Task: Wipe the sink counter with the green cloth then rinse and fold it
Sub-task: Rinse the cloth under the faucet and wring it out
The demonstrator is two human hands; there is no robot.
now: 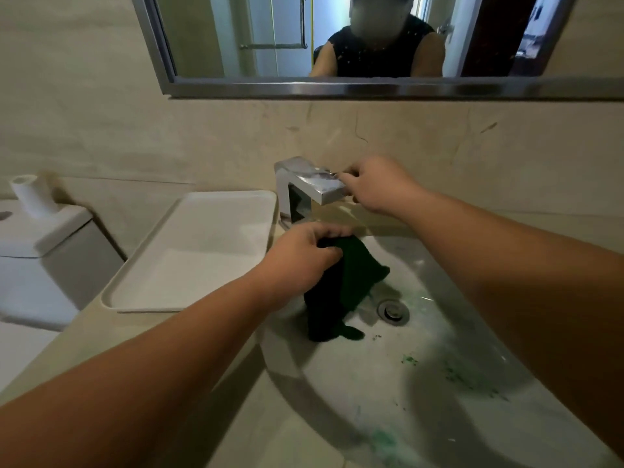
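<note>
Nearest the camera, both bare forearms reach out over the pale sink basin [439, 417], whose near and right slopes are smeared and speckled with green flecks [469, 376]. Farther in, the round metal drain [393, 310] sits on the basin floor, just right of the hanging green cloth [347, 285]. The cloth is dark, bunched and draped downward inside the basin, with its lower end touching the basin floor beside the drain. The left hand [300, 258] holds it from above at the basin's back left edge, fingers and thumb curled round the gathered top of the fabric.

Left of that hand a white rectangular tray [189, 309] lies flat on the beige counter [141, 336], its long side running away toward the wall. Beyond the cloth stands a square chrome faucet [304, 179], its spout pointing right over the basin. The right hand [378, 185] is at the spout end, fingers curled on the faucet's top; the hand is blurred, so the exact grip is unclear.

At far left a white toilet cistern [44, 265] carries a short white tube [32, 195]. Above the beige wall [169, 140], a metal-framed mirror [337, 86] reflects a person in a dark sleeveless top.
</note>
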